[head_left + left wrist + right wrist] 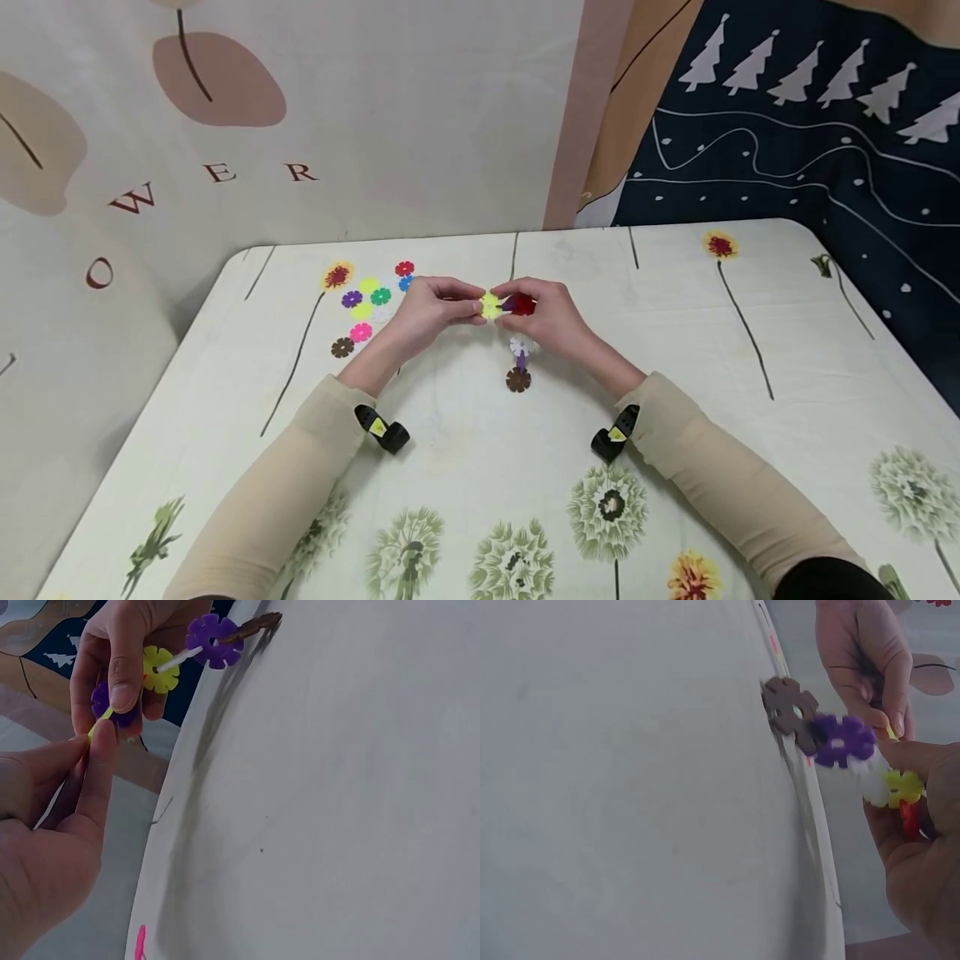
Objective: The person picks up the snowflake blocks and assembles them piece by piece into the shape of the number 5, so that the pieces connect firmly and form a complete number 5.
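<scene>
Over the table, my left hand (423, 317) pinches a yellow notched plastic disc (491, 307) between thumb and fingers. My right hand (553, 318) grips a chain of linked notched discs by its upper end, where a red disc (522, 304) and a purple disc (103, 697) show. Its lower part hangs beneath the right hand: a yellow disc (163, 671), a white disc (520, 345), a purple disc (843, 741) and a brown disc (518, 381). The left hand's yellow disc meets the purple one edge to edge; whether their slots interlock I cannot tell.
Several loose discs lie left of my left hand, among them a green disc (380, 296), a pink disc (361, 332), a brown disc (342, 347) and a red disc (404, 268). A flower-print cloth (465, 467) covers the table. Printed curtains (420, 117) hang behind it.
</scene>
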Demonstrator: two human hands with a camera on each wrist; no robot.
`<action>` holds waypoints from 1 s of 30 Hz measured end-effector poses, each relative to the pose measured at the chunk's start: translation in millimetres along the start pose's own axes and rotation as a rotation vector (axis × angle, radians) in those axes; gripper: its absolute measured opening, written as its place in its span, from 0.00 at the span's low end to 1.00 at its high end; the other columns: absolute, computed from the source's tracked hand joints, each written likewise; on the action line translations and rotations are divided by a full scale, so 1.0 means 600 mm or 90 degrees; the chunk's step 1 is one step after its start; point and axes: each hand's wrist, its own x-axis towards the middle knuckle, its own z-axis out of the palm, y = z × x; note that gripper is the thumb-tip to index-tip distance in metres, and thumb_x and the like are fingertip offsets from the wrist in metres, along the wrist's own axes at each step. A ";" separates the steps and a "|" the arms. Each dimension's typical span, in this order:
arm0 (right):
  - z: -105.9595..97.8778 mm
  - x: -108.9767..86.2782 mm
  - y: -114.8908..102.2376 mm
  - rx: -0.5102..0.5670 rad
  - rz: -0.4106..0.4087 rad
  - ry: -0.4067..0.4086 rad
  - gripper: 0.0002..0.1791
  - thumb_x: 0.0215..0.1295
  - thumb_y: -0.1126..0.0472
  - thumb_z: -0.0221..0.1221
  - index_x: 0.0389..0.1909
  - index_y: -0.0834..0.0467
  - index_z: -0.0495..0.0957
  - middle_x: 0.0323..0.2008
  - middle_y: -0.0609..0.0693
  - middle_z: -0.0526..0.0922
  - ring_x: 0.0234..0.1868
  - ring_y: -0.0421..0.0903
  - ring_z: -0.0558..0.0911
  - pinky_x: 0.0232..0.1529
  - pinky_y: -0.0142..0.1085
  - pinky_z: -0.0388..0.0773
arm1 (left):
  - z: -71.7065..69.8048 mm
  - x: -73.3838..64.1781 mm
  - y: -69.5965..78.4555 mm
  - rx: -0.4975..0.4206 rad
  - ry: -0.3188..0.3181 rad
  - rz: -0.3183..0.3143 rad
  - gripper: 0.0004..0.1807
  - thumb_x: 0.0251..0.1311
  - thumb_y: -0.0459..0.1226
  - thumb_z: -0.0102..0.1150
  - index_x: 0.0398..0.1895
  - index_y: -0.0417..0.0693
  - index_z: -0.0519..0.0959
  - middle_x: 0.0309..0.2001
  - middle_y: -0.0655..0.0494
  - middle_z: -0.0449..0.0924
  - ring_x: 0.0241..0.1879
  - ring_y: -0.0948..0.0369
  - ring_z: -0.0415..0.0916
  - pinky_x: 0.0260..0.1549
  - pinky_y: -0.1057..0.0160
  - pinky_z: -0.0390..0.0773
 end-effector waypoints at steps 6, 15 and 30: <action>0.000 0.002 0.006 0.020 -0.003 -0.006 0.21 0.58 0.70 0.74 0.54 0.64 0.85 0.49 0.56 0.87 0.47 0.48 0.85 0.50 0.35 0.83 | -0.001 0.001 0.002 0.020 0.006 -0.007 0.11 0.65 0.25 0.64 0.49 0.26 0.82 0.42 0.40 0.85 0.34 0.55 0.88 0.45 0.57 0.85; 0.003 0.003 0.003 0.029 -0.015 -0.015 0.22 0.56 0.70 0.75 0.53 0.64 0.85 0.45 0.56 0.88 0.45 0.48 0.85 0.47 0.35 0.84 | 0.001 0.001 0.000 0.037 0.011 -0.013 0.10 0.64 0.26 0.67 0.46 0.28 0.83 0.39 0.40 0.86 0.32 0.55 0.87 0.43 0.57 0.86; -0.003 0.000 0.005 0.019 0.029 -0.012 0.22 0.56 0.68 0.75 0.53 0.61 0.86 0.48 0.54 0.88 0.48 0.48 0.84 0.50 0.38 0.83 | -0.049 -0.018 0.025 0.076 0.023 -0.016 0.21 0.67 0.29 0.65 0.58 0.22 0.77 0.53 0.26 0.78 0.37 0.56 0.87 0.49 0.57 0.84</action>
